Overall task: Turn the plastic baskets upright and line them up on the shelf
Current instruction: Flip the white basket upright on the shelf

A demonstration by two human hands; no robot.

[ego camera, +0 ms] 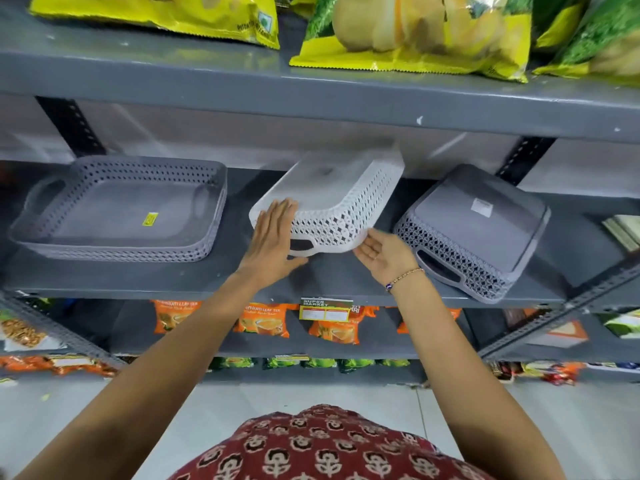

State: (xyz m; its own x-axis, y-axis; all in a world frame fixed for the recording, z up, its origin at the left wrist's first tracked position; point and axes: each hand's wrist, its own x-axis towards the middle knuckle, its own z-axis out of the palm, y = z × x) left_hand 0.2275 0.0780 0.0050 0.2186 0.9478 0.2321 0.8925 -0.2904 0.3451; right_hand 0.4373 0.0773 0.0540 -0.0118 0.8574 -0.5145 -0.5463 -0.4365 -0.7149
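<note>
Three plastic baskets are on the grey middle shelf point(104, 275). At the left a grey basket point(117, 209) stands upright, a yellow sticker on its floor. In the middle a white basket point(339, 199) is upside down and tilted, its near edge lifted off the shelf. My left hand point(273, 237) lies flat against its near left side, fingers spread. My right hand point(384, 252) is palm up under its near right corner, fingertips touching the rim. At the right a second grey basket point(474, 233) lies upside down, base facing up.
The upper shelf edge point(311, 102) hangs close above the baskets, with yellow and green snack bags point(415, 32) on it. Orange tea packets point(263, 320) and a price tag point(325, 310) sit on the shelf below. Slotted uprights point(72, 126) stand behind the baskets.
</note>
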